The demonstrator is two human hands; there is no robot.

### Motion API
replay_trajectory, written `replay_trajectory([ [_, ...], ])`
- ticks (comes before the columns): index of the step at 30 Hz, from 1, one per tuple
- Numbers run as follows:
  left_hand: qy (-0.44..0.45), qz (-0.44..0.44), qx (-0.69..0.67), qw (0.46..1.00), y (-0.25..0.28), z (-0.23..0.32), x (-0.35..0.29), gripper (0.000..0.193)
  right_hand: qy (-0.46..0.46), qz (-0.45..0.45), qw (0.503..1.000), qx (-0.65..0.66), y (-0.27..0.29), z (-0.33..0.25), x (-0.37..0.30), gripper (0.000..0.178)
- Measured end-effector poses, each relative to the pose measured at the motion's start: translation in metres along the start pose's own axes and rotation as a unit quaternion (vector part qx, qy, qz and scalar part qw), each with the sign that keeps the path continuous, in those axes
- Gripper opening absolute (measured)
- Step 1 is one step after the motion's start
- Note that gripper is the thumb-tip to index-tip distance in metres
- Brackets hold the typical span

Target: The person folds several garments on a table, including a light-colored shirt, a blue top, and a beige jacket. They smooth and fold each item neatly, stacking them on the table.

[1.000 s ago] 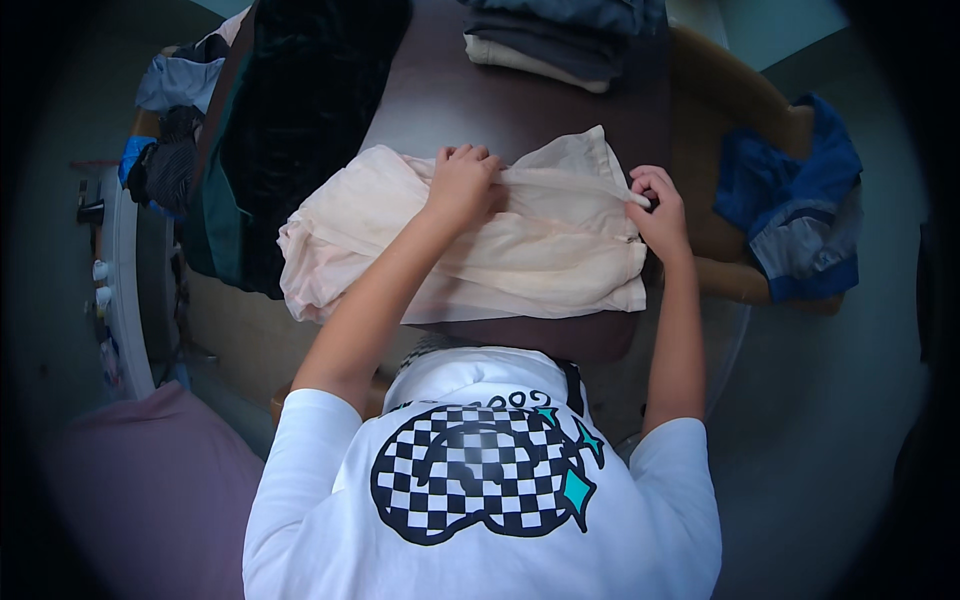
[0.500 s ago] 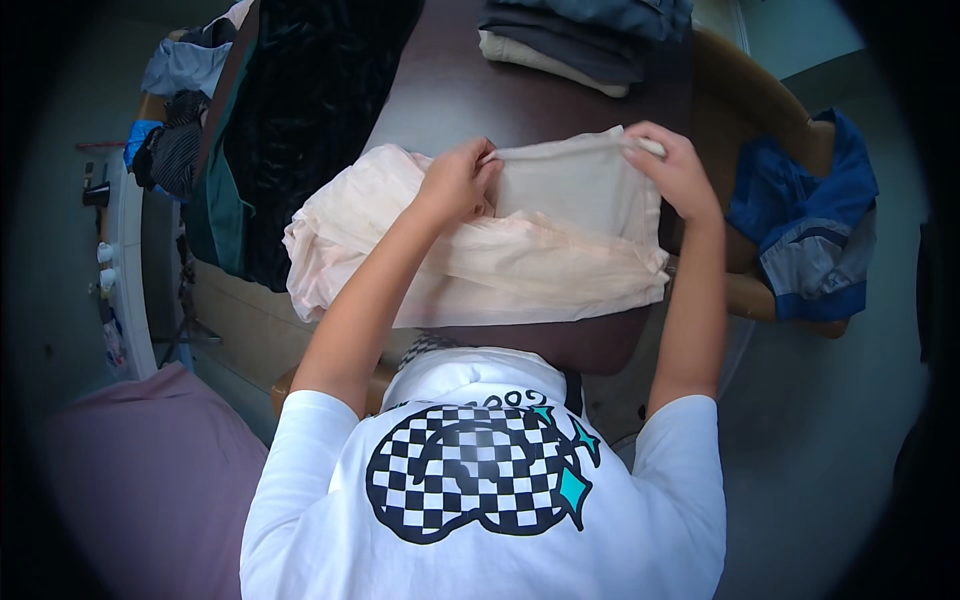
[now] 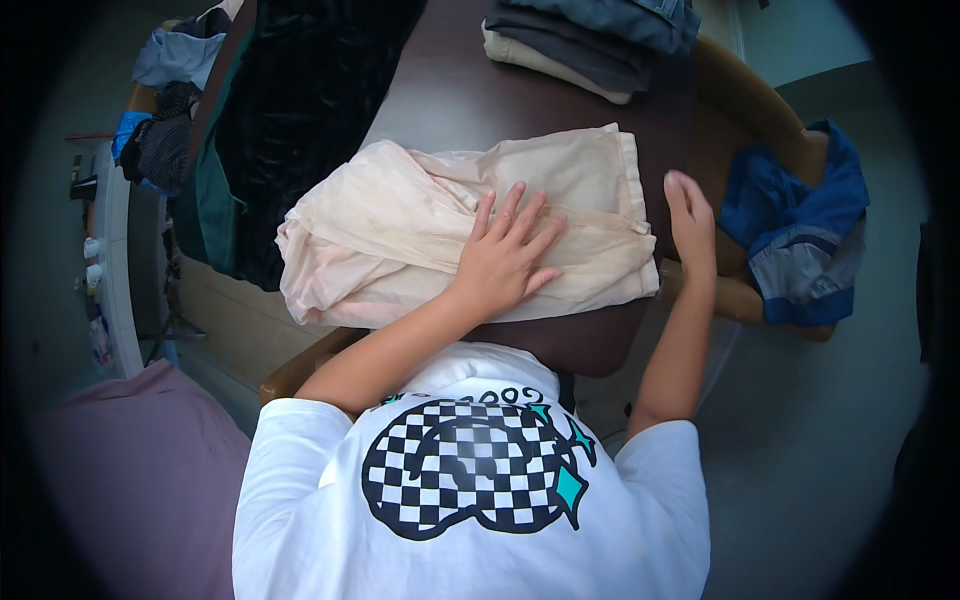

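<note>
A pale pink, thin cloth garment [image 3: 370, 225] lies across the dark table, bunched at its left end and flatter toward the hemmed edge at its right. My left hand [image 3: 505, 255] rests flat on the middle of it, fingers spread. Just past the hem, my right hand [image 3: 692, 228] is apart from the cloth with nothing in it. Its fingers are stretched upward and lightly curved.
Folded clothes [image 3: 590, 50] in blue, dark grey and cream are stacked at the table's far side. Black plush fabric [image 3: 310, 130] covers its left part. A blue and grey garment [image 3: 800, 225] hangs over a brown chair [image 3: 765, 110] at right. Mauve cloth [image 3: 150, 470] is at lower left.
Both hands have let go of the garment's far edge. The left now lies flat on the cloth, and the right has moved off to the right. The raised end has settled flat.
</note>
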State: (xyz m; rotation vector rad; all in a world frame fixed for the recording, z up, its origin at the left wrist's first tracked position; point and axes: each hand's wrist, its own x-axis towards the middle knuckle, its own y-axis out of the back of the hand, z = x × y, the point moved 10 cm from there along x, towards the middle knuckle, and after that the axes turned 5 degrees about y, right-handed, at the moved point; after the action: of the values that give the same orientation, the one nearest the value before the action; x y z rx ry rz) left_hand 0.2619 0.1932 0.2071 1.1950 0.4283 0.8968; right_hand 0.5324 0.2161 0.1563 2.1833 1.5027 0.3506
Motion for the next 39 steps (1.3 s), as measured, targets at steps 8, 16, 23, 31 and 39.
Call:
replay_trajectory([
  [8, 0.016, -0.019, 0.040, 0.999, -0.061, -0.030, 0.024, 0.063, -0.077, -0.006, 0.992, -0.100, -0.022, 0.020, -0.084, 0.074],
  [16, 0.006, -0.008, 0.033, 0.999, -0.043, -0.010, 0.016, 0.057, 0.017, 0.102, 0.976, -0.192, -0.018, -0.018, -0.076, 0.052],
  [23, 0.014, -0.031, 0.015, 0.999, -0.053, -0.026, 0.000, 0.059, 0.157, 0.041, 0.958, -0.236, -0.030, -0.023, -0.070, 0.036],
  [31, 0.074, 0.006, 0.071, 0.995, -0.028, -0.029, -0.003, 0.063, 0.028, 0.161, 0.968, -0.191, -0.004, -0.022, -0.071, 0.065],
  [39, 0.096, -0.001, 0.035, 0.995, -0.049, -0.055, -0.004, 0.065, -0.176, -0.058, 0.954, -0.234, -0.037, 0.009, -0.068, 0.069],
])
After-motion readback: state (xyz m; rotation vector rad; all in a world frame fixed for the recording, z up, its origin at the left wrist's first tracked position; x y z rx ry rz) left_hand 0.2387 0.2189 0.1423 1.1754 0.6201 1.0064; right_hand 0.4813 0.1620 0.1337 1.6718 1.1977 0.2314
